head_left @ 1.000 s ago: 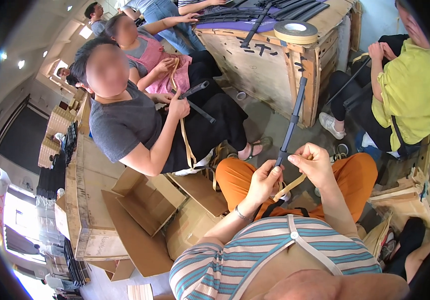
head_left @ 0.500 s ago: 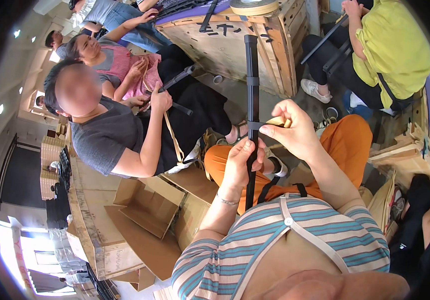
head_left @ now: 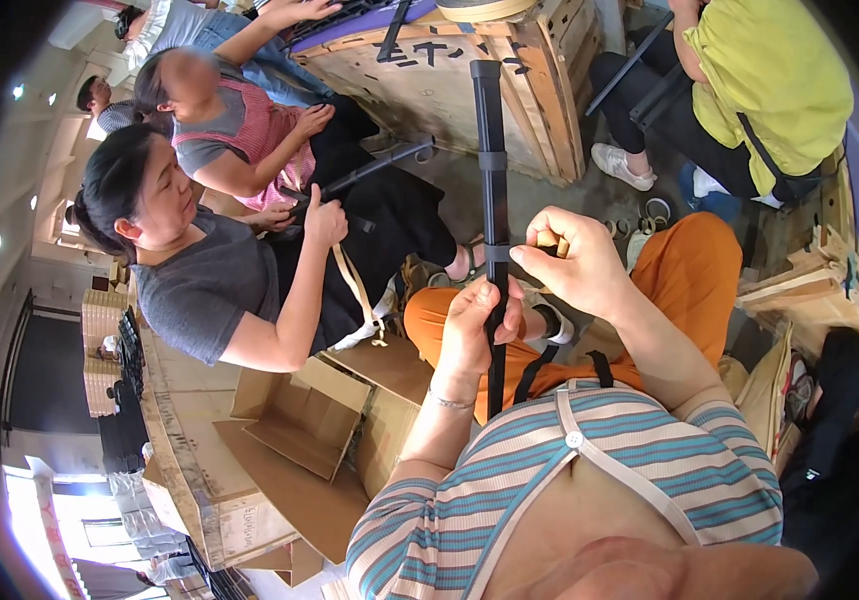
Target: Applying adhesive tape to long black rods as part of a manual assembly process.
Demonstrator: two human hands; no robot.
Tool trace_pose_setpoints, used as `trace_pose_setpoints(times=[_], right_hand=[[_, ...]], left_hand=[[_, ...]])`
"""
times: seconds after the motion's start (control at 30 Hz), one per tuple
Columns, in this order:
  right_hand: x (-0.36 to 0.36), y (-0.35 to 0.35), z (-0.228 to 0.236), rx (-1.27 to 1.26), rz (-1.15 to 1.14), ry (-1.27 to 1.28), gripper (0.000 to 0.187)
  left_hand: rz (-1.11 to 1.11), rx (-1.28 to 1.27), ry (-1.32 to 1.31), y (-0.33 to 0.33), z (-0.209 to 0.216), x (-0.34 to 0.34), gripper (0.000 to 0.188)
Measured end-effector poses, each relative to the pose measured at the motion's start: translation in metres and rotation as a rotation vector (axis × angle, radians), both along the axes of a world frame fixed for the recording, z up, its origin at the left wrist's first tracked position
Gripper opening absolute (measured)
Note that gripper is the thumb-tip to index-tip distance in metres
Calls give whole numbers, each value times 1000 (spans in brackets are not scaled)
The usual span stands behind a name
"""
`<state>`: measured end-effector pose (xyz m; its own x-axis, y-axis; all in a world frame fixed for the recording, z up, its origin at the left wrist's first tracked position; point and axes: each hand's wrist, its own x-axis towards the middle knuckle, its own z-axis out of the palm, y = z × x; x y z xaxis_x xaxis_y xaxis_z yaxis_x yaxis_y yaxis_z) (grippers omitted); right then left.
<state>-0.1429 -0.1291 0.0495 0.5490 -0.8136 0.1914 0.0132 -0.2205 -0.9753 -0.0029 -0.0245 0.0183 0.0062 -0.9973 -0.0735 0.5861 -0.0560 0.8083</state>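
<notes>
A long black tube [head_left: 491,115] stands nearly upright in front of me, with its lower end by my striped top. My left hand [head_left: 475,325] is wrapped round its lower part, thumb uppermost. Two dark grey bands circle the tube: an upper band [head_left: 493,161] and a lower band [head_left: 498,252] just above my left thumb. Beside that lower band, my right hand [head_left: 580,255] is closed on a small tan strip [head_left: 548,240], apparently tape, mostly covered by the curled fingers. The right thumb tip sits very near the lower band; whether they touch I cannot tell.
On my left, a seated person in grey [head_left: 215,270] holds another dark tube [head_left: 380,165] with a tan strip dangling. Open cardboard boxes [head_left: 300,420] stand at lower left. A wooden crate [head_left: 430,100] bears a tape roll [head_left: 485,10]. A person in yellow-green [head_left: 775,90] sits at far right.
My right hand has drawn slightly away from the lower band, its fingers more curled over the tan strip. The tube and my left hand have shifted slightly left in view.
</notes>
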Motion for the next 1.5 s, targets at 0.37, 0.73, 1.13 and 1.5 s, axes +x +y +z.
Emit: trace_pose_setpoints(times=[0.37, 0.73, 1.13, 1.5], right_hand=[[-3, -2, 4, -44, 26, 63, 12], [3, -7, -9, -43, 12, 46, 12], [6, -3, -7, 103, 26, 40, 12], [9, -1, -2, 87, 60, 43, 10]], left_hand=[[-4, -8, -49, -3, -1, -2, 34], [19, -2, -39, -7, -6, -7, 34], [73, -69, -78, -10, -12, -11, 36], [63, -67, -34, -9, -12, -5, 36]])
